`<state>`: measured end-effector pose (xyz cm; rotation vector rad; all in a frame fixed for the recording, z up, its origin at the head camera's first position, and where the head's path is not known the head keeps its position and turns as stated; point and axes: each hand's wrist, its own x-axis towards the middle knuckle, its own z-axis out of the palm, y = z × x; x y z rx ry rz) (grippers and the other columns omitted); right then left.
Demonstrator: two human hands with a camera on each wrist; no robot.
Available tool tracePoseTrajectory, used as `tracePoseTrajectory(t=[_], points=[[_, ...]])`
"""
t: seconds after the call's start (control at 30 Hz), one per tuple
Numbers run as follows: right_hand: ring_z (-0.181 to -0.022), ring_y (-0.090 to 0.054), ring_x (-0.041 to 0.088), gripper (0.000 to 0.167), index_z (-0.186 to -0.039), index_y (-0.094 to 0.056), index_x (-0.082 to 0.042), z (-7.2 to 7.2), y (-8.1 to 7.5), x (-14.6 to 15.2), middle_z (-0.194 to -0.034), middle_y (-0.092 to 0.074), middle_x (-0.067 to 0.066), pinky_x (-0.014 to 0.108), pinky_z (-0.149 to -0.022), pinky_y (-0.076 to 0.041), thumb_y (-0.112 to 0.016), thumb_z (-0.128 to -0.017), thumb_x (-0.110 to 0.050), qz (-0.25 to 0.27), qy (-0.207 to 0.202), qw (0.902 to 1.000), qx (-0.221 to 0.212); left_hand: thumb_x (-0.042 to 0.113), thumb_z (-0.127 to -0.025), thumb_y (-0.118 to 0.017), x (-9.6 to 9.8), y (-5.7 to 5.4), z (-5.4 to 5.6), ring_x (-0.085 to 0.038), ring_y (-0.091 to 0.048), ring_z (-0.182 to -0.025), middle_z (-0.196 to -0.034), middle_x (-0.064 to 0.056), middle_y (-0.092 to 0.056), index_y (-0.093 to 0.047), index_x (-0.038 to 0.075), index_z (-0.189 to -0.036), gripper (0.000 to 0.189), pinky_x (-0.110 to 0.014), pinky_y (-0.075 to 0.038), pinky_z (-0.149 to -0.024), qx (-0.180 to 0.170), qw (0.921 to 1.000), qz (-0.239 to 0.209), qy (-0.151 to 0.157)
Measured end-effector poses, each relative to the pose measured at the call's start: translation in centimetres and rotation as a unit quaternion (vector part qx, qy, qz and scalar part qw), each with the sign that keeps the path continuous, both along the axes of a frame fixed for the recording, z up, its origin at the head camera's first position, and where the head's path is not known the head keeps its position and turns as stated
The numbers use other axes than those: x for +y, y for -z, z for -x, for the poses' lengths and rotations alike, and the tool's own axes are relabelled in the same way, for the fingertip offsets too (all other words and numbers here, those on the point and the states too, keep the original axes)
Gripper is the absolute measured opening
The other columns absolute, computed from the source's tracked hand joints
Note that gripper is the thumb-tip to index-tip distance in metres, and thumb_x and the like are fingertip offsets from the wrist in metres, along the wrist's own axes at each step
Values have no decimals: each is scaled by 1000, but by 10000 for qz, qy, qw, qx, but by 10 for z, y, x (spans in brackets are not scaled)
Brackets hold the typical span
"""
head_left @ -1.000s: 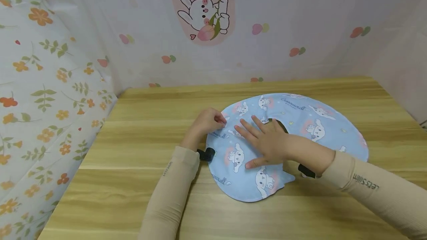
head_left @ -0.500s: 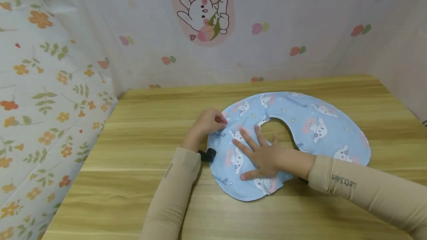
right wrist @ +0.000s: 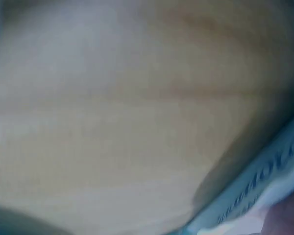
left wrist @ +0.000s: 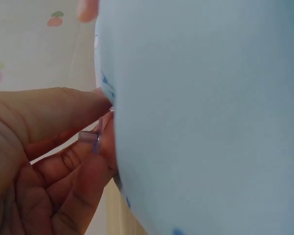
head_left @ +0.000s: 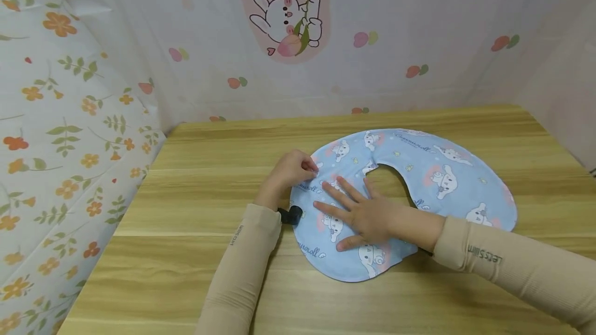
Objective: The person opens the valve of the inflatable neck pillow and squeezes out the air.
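Note:
A light blue U-shaped inflatable neck pillow (head_left: 447, 177) with a white puppy print lies on the table. At its left edge my left hand (head_left: 289, 172) pinches the pillow's clear plastic air valve (left wrist: 90, 136), whose small plug pokes out between thumb and fingers in the left wrist view. My right hand (head_left: 372, 216) rests flat, fingers spread, on the pillow's left arm. The right wrist view is blurred; the pillow's printed inner edge (right wrist: 255, 188) crosses its lower right corner.
The wood-grain table (head_left: 195, 190) runs to a back curtain (head_left: 195, 19) with a rabbit print. A flower-patterned curtain (head_left: 42, 133) hangs along the left side. Black wrist-camera mounts, such as the left one (head_left: 292, 215), sit close to the pillow.
My right hand has shifted left and down across the pillow, uncovering more of its central opening. The pillow's right arm has moved slightly right. My left hand stays at the valve.

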<state>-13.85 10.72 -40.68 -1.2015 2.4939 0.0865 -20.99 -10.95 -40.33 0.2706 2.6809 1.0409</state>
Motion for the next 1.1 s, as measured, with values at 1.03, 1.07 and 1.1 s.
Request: tracePoseTrajectory(t=[1.03,1.07,1.1], points=[[-152,-5,47,61,-151,-43,-22,38,-41,9,-166,-16,13,78,-108,-18,-56,-98,-49,902,227,9926,-787,8,-89,-71,-1,-1,3,-18,-60,-80,-88,-7,-69,-76,5,-92,7,-24,-49,-69,97,9999,70,96],[-152,-5,48,58,-149,-46,-21,46,-45,11,-166,-16,14,78,-108,-18,-56,-98,-47,932,357,9929,-643,8,-89,-71,-1,-1,3,-18,-59,-80,-88,-6,-68,-76,5,-91,6,-25,-49,-69,97,9999,90,74],[-152,-5,48,57,-148,-48,-20,53,-49,12,-166,-17,15,79,-107,-15,-57,-98,-45,982,521,9924,-537,8,-89,-72,-1,-1,3,-18,-59,-81,-88,-6,-68,-76,6,-91,6,-25,-49,-69,93,9999,110,61]])
